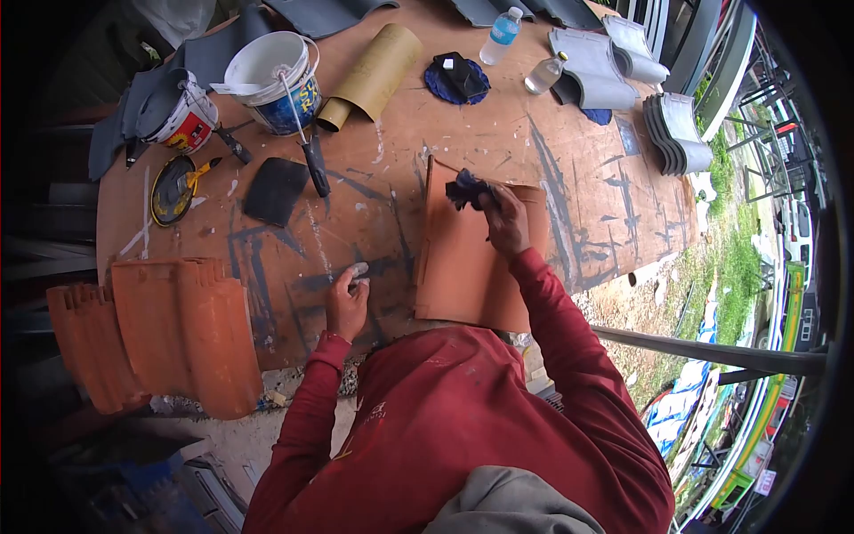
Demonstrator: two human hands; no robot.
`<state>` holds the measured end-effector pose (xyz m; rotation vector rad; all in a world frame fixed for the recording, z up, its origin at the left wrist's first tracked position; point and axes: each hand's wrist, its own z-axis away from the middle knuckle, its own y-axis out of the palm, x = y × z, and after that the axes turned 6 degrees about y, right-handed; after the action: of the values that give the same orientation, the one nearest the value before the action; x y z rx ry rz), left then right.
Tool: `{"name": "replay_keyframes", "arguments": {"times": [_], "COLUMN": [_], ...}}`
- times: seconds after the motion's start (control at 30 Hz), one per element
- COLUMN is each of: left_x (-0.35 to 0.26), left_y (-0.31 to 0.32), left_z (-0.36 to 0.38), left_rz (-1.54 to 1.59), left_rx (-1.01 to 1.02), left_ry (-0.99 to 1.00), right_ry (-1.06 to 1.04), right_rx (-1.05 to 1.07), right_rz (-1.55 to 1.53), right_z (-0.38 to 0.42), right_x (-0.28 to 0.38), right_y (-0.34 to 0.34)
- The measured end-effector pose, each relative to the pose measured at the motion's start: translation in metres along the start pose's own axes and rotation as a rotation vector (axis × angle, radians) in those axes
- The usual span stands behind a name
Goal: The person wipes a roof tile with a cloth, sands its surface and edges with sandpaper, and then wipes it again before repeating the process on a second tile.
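An orange-terracotta roof tile (pixel 471 258) lies on the worktable right in front of my body. My right hand (pixel 507 221) is closed on a crumpled dark rag (pixel 466 190) at the upper part of this tile. To the left of the tile, my left hand (pixel 347 301) hangs over the tabletop with its fingers loosely bent and slightly apart. Its fingertips look whitish, and I see nothing held in it. More terracotta roof tiles (pixel 182 329) rest at the table's near left edge.
The paint-streaked wooden table (pixel 569 191) bears a white bucket with a brush (pixel 267 84), a smaller paint pail (pixel 182 116), a yellow-rimmed lid (pixel 173 191), a dark square pad (pixel 276 191), a cardboard tube (pixel 378 71), bottles (pixel 503 37), a phone on blue cloth (pixel 458 78) and grey tiles (pixel 678 133).
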<state>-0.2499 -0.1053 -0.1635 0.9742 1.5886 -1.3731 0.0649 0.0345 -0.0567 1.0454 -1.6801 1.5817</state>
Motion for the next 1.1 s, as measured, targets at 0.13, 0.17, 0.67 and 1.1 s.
{"name": "replay_keyframes", "arguments": {"times": [0.13, 0.17, 0.67, 1.1], "left_x": [-0.018, -0.017, -0.008, -0.039], "left_y": [-0.003, -0.004, 0.015, 0.053], "left_z": [-0.001, 0.003, 0.056, 0.034], "left_rz": [-0.003, -0.01, 0.058, 0.225], "left_rx": [0.026, 0.042, 0.134, 0.155], "left_ry": [-0.034, -0.035, -0.139, -0.03], "right_ry": [-0.191, -0.175, -0.095, 0.171], "right_rx": [-0.088, -0.093, -0.349, -0.053], "right_rz": [0.623, 0.618, 0.438, 0.363], "right_z": [-0.018, 0.001, 0.11, 0.24], "right_x": [-0.115, -0.116, -0.039, -0.043], "right_y": [-0.002, 0.002, -0.024, -0.05]}}
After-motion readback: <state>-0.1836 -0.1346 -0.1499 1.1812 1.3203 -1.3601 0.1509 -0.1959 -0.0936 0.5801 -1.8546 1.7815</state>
